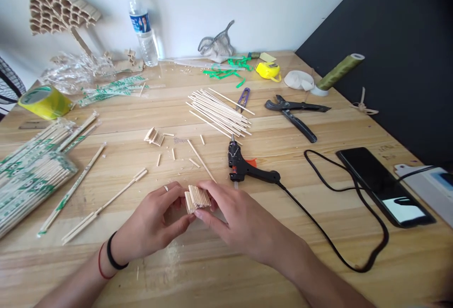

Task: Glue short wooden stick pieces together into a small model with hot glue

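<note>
Between my left hand point(155, 220) and my right hand point(233, 211) is a small block of short wooden sticks point(198, 197) set side by side in stepped rows. Fingers and thumbs of both hands pinch it from either side, just above the table. Beyond my right hand lies a black glue gun point(244, 166), its nozzle pointing away. One long stick point(201, 161) and several short cut pieces point(194, 162) lie just past my fingers. A second small stick block point(155, 137) rests farther left. A pile of long sticks point(219, 112) is behind the glue gun.
Wrapped stick bundles point(38, 185) and yellow tape point(45, 102) are at left. Black cutting pliers point(293, 112), purple snips point(243, 98) and a yellow tape measure point(268, 70) lie beyond. A bottle point(142, 29) stands at the wall. The cord point(318, 223) loops near a phone point(384, 185).
</note>
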Tool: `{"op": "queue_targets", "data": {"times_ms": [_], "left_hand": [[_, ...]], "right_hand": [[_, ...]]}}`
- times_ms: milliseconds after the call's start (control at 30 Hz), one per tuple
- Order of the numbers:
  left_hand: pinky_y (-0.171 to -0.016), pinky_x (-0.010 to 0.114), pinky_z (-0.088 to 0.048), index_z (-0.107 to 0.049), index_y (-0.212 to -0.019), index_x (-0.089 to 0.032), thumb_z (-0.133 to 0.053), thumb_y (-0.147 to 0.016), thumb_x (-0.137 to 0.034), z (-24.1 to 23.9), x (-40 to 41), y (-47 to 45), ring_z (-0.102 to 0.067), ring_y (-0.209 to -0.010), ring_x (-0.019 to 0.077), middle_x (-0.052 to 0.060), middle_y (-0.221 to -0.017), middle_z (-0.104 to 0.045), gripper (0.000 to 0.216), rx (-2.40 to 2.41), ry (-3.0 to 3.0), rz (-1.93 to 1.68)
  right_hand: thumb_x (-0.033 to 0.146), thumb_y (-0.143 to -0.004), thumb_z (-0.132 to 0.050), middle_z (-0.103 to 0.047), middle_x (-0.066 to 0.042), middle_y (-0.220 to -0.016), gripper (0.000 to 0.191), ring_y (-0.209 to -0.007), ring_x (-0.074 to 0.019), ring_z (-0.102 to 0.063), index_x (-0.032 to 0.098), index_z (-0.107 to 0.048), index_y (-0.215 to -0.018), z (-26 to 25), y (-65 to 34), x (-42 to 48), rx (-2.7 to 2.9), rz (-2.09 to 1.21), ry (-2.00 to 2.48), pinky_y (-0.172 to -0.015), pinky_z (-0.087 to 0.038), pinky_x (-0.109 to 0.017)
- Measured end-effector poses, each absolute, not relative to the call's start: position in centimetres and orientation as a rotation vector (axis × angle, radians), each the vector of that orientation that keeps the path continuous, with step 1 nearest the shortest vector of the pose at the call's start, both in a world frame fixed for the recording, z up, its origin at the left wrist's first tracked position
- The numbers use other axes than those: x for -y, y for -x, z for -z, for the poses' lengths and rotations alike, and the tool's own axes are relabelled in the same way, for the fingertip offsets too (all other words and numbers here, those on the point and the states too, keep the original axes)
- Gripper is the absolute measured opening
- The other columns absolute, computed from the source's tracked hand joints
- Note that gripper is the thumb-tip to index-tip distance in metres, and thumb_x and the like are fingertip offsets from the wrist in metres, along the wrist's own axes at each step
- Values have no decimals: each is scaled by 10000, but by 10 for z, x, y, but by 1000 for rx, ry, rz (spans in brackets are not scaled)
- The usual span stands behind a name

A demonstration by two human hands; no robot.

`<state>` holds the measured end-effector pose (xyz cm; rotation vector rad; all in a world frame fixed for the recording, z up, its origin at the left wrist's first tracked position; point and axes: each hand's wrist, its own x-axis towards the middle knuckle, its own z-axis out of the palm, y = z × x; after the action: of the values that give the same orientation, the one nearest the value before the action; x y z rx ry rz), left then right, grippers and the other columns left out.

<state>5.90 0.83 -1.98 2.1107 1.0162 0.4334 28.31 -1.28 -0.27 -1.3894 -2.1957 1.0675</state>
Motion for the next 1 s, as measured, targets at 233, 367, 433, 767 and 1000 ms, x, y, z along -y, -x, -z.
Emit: {"op": "queue_targets", "data": {"times_ms": [233,367,433,767,1000], "left_hand": [[-649,271,-420,-576,-912,-192,-590,-982,-287,19,-8,-58,-515,-701,153,4,-801,-595,118,-1039,-2077,-403],[-657,275,-421,-569,-892,-196,-586,-996,-314,19,-8,-58,-509,-703,153,2,-796,-589,158,-1033,-2072,-411],[-654,274,-418,-565,-886,-198,-587,-1003,-328,19,-8,-58,-505,-702,152,1,-793,-586,176,-1034,-2058,-416],[-707,279,-432,-593,-1007,-200,-520,-1054,-316,19,-9,-57,-529,-751,157,8,-846,-619,146,-975,-1962,-475],[-719,278,-435,-615,-1092,-201,-509,-1063,-315,18,-9,-57,-539,-764,159,19,-884,-648,158,-957,-1925,-503]], "right_hand": [[292,-1024,-609,-742,-84,-1178,298,-1015,-255,-719,195,-579,-1304,0,-283,10,2166,-1086,1363,-883,-551,-372],[294,-1019,-618,-742,-75,-1123,295,-971,-242,-720,205,-572,-1297,2,-283,10,2139,-1070,1351,-866,-553,-361],[293,-1013,-622,-740,-66,-1093,279,-931,-234,-717,210,-568,-1274,3,-282,10,2127,-1071,1352,-843,-553,-353],[309,-1020,-592,-705,-55,-974,300,-855,-225,-679,177,-552,-1286,2,-282,8,2102,-1109,1406,-793,-543,-355],[353,-1034,-567,-715,-60,-1006,296,-867,-223,-685,185,-570,-1278,1,-283,7,2066,-1127,1398,-806,-530,-357]]}}
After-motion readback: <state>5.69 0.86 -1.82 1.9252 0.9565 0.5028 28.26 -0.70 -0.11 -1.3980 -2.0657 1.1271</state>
